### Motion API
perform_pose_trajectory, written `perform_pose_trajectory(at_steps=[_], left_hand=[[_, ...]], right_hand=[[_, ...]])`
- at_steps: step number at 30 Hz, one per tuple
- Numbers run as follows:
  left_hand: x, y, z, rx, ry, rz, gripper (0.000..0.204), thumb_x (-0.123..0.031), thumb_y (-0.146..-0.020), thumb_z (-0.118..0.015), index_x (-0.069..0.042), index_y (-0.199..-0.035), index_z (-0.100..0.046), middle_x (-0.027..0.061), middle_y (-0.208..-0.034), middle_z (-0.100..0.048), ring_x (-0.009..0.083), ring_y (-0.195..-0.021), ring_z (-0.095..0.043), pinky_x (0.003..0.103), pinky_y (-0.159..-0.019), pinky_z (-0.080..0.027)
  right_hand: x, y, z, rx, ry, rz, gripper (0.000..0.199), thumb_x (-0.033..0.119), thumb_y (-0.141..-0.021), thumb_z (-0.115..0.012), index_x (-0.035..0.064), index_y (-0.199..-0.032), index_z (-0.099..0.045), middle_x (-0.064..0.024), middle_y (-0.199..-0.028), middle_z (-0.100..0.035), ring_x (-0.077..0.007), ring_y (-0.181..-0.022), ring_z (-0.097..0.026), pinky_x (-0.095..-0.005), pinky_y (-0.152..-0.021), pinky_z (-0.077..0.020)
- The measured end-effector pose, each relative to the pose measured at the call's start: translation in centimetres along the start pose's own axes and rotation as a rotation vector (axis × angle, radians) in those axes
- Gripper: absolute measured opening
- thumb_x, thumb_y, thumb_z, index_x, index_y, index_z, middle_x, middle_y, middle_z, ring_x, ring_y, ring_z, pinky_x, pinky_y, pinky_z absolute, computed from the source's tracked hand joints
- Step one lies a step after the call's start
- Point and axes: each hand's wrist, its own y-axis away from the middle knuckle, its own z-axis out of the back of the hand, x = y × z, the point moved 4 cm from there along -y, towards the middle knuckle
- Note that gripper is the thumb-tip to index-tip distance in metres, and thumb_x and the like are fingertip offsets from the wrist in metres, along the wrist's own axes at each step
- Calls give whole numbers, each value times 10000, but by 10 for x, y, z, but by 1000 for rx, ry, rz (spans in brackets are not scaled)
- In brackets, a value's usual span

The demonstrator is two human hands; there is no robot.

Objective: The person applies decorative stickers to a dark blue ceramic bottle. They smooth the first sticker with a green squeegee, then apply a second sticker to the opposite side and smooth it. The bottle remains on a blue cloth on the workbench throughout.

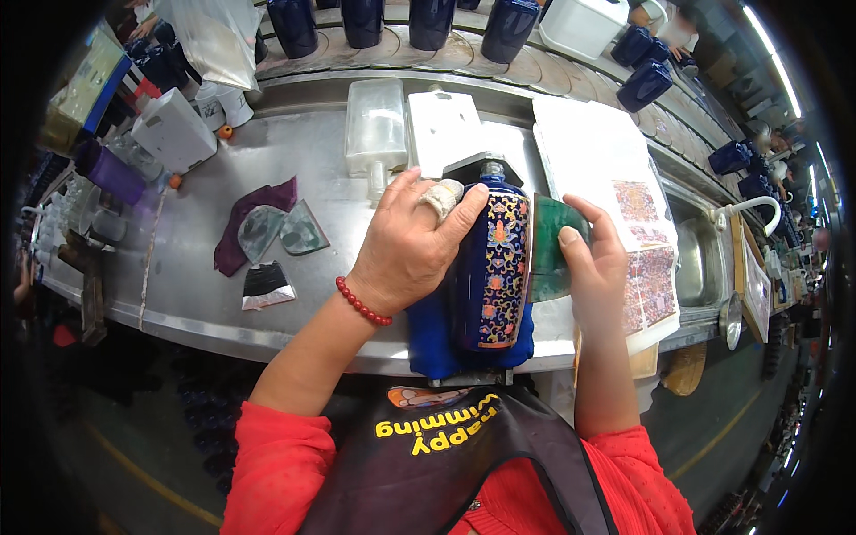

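A dark blue bottle with a floral decal panel lies on a blue cloth at the table's front edge, its neck pointing away from me. My left hand grips it near the shoulder, thumb on the top end of the panel. White wrapping covers one of that hand's fingers. Between the thumb and fingers of my right hand is a green translucent squeegee sheet, its straight edge along the bottle's right side. The bottle's left side is partly hidden behind my left hand.
Printed decal sheets lie in a stack at right, by a metal sink. A clear bottle and a white block stand behind. Squeegee pieces and purple cloth lie left. Blue bottles line the conveyor.
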Motion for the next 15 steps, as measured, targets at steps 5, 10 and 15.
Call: perform_pose_trajectory(at_steps=[5,10,15], left_hand=[[-1,-1,1,1,-13,-24,624,15,-795,-669,-132,-1398,-607,143,-1053,-705,317,-992,-665,530,-1096,-444],[-2,-1,1,-11,-26,-31,612,7,-808,-666,-131,-1401,-605,145,-1064,-705,312,-982,-671,527,-1100,-443],[-2,-3,1,-13,-67,-74,523,-50,-861,-651,-96,-1380,-614,134,-1011,-708,305,-980,-669,522,-1072,-456]], right_hand=[[-3,3,3,6,-45,-13,343,48,-972,-605,-36,-1303,-586,-59,-1073,-653,-86,-951,-594,-231,-845,-491],[-11,3,6,6,-34,-13,349,46,-974,-604,-35,-1313,-579,-56,-1068,-653,-85,-949,-591,-227,-844,-489],[-12,7,8,6,-50,-18,352,53,-973,-614,-35,-1312,-574,-52,-1048,-654,-84,-933,-593,-232,-833,-494]])
